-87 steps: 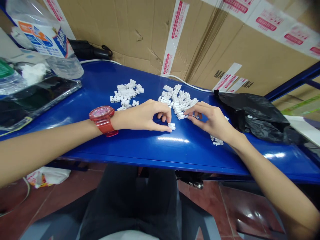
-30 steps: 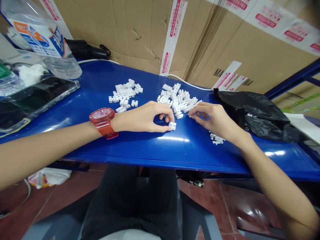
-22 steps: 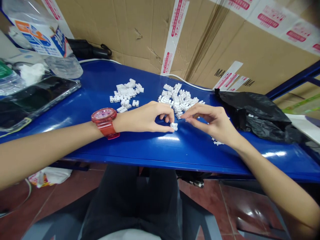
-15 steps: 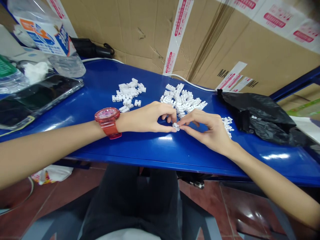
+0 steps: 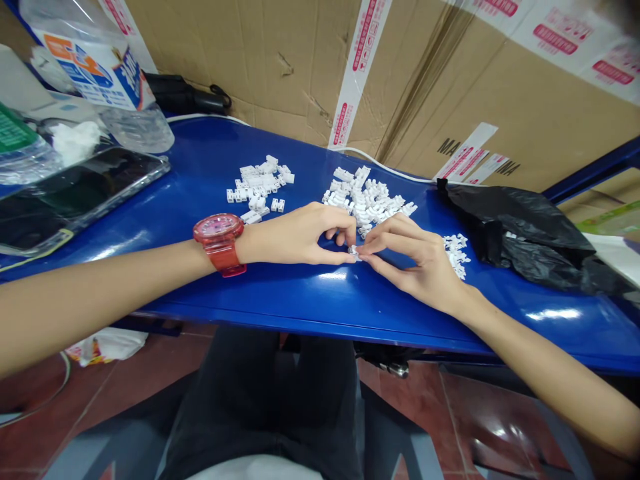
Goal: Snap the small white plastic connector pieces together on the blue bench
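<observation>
My left hand point(image 5: 320, 235), with a red watch point(image 5: 219, 233) on its wrist, pinches a small white plastic piece point(image 5: 355, 253) between thumb and forefinger. From the other side my right hand point(image 5: 415, 257) closes its thumb and fingertips on the same piece, so the fingertips of both hands nearly meet. The piece is partly hidden, and its exact shape is too small to make out. Just beyond the hands lies a heap of white plastic pieces point(image 5: 370, 197). A second pile of blocky white pieces point(image 5: 263, 183) sits behind my left wrist.
More small white pieces point(image 5: 456, 253) lie beside my right hand, near a black plastic bag point(image 5: 530, 233). A phone point(image 5: 80, 193) and a large plastic bottle point(image 5: 110, 80) stand at the left of the blue table point(image 5: 290, 307). Cardboard boxes point(image 5: 280, 67) wall off the back.
Both hands stay joined at the small white piece, and the piece is turned slightly and less of it shows. My right fingers have shifted a little. The whole view has drifted slightly.
</observation>
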Available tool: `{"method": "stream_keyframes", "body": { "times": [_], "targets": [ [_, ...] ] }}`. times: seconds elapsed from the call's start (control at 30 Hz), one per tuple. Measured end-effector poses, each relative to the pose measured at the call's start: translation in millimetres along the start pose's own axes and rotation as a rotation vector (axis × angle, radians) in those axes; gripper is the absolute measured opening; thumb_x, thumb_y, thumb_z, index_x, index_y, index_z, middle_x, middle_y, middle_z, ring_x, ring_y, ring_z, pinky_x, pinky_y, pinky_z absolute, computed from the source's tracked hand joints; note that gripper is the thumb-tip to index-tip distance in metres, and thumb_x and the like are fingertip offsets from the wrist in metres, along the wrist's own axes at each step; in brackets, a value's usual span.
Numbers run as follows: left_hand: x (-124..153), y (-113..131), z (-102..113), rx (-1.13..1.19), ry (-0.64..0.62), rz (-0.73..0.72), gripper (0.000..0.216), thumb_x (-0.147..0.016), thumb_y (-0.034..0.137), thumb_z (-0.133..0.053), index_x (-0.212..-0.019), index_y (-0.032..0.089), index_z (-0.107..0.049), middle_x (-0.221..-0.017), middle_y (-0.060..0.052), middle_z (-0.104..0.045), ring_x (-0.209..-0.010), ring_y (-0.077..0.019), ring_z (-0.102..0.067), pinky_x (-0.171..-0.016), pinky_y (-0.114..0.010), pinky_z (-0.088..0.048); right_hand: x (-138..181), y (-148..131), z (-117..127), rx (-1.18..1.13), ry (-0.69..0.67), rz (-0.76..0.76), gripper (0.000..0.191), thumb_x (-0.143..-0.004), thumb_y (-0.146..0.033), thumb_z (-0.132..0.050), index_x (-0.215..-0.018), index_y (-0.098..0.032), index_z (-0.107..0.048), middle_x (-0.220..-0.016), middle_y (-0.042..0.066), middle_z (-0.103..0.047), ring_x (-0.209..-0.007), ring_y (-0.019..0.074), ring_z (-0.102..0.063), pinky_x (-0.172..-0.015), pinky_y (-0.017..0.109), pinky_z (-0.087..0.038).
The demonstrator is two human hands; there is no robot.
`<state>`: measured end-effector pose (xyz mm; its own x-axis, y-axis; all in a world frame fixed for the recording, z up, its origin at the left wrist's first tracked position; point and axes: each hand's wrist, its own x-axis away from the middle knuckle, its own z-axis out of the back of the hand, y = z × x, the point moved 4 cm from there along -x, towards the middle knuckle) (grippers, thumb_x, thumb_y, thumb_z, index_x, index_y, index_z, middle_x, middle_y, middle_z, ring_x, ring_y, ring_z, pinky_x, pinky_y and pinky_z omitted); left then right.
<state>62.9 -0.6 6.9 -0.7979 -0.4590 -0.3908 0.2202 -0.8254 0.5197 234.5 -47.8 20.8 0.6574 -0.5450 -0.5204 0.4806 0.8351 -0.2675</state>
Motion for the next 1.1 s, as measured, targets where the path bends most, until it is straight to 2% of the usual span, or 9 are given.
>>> {"method": "stream_keyframes", "body": {
  "times": [0.17,0.3,0.4,0.5,0.63,0.77,0.87,1.0,1.1],
  "targets": [
    [0,1,-2,-0.007,-0.018,-0.001,0.013,-0.089,0.029,-0.064,-0.087,0.016,-0.065,-0.084,-0.001,-0.065,-0.074,-0.0116,-0.058,-0.070,-0.022,-0.042,1,-5,0,0.072,-0.054,0.046,0.011,-0.095,-0.020,-0.061,-0.097,-0.021,-0.071,-0.095,0.008,-0.067,-0.090,0.0217,-0.059,-0.083,0.041,-0.052],
    [2,-6,4,-0.183,-0.002,0.006,0.021,-0.092,0.038,-0.061,-0.094,0.018,-0.066,-0.091,-0.004,-0.066,-0.087,-0.0171,-0.059,-0.081,-0.028,-0.042,4,-1,-1,0.218,-0.089,0.028,0.023,-0.096,-0.025,-0.058,-0.115,-0.021,-0.071,-0.116,0.013,-0.064,-0.108,0.0277,-0.056,-0.096,0.050,-0.048],
    [5,-19,29,-0.404,0.105,0.057,0.031,-0.090,0.047,-0.062,-0.102,0.019,-0.067,-0.100,-0.007,-0.067,-0.099,-0.0239,-0.057,-0.090,-0.036,-0.040,4,11,0,0.306,-0.106,-0.046,0.033,-0.098,-0.030,-0.054,-0.127,-0.021,-0.067,-0.126,0.015,-0.059,-0.119,0.0312,-0.052,-0.102,0.054,-0.043],
    [10,-38,62,-0.493,0.216,0.152,0.032,-0.087,0.050,-0.064,-0.100,0.022,-0.070,-0.103,-0.007,-0.066,-0.101,-0.0258,-0.056,-0.094,-0.039,-0.038,4,27,10,0.312,-0.083,-0.124,0.039,-0.099,-0.036,-0.053,-0.134,-0.023,-0.063,-0.127,0.015,-0.058,-0.120,0.0319,-0.053,-0.104,0.055,-0.043],
    [18,-69,86,-0.537,0.211,0.276,0.042,-0.086,0.052,-0.063,-0.110,0.019,-0.070,-0.106,-0.007,-0.066,-0.105,-0.0260,-0.051,-0.097,-0.041,-0.036,9,58,39,0.337,-0.009,-0.225,0.034,-0.096,-0.039,-0.057,-0.124,-0.023,-0.068,-0.116,0.013,-0.064,-0.111,0.0315,-0.059,-0.097,0.053,-0.048],
    [22,-92,83,-0.611,0.060,0.412,0.042,-0.088,0.052,-0.058,-0.106,0.018,-0.073,-0.108,-0.009,-0.068,-0.103,-0.0264,-0.049,-0.092,-0.040,-0.036,17,84,59,0.288,-0.110,-0.291,0.025,-0.090,-0.041,-0.064,-0.106,-0.024,-0.074,-0.096,0.009,-0.072,-0.086,0.0258,-0.066,-0.077,0.044,-0.054],
    [20,-93,79,-0.574,0.078,0.372,0.033,-0.087,0.050,-0.060,-0.090,0.020,-0.075,-0.098,-0.009,-0.069,-0.097,-0.0263,-0.053,-0.089,-0.039,-0.036,19,85,60,0.175,-0.173,-0.339,0.025,-0.089,-0.043,-0.066,-0.101,-0.023,-0.074,-0.095,0.007,-0.074,-0.077,0.0216,-0.066,-0.070,0.039,-0.054],
    [14,-78,67,-0.440,0.127,0.264,0.027,-0.084,0.048,-0.066,-0.087,0.023,-0.075,-0.092,-0.006,-0.070,-0.094,-0.0246,-0.055,-0.090,-0.036,-0.037,16,74,45,0.056,-0.238,-0.342,0.023,-0.087,-0.040,-0.068,-0.095,-0.019,-0.073,-0.093,0.007,-0.074,-0.077,0.0191,-0.066,-0.071,0.035,-0.053],
    [8,-52,46,-0.332,0.042,0.165,0.027,-0.087,0.048,-0.065,-0.091,0.023,-0.074,-0.093,-0.003,-0.072,-0.092,-0.0203,-0.058,-0.088,-0.032,-0.038,13,69,34,0.076,-0.252,-0.323,0.016,-0.089,-0.030,-0.062,-0.087,-0.018,-0.071,-0.085,0.006,-0.072,-0.072,0.0170,-0.063,-0.071,0.034,-0.052]
  ]
}}
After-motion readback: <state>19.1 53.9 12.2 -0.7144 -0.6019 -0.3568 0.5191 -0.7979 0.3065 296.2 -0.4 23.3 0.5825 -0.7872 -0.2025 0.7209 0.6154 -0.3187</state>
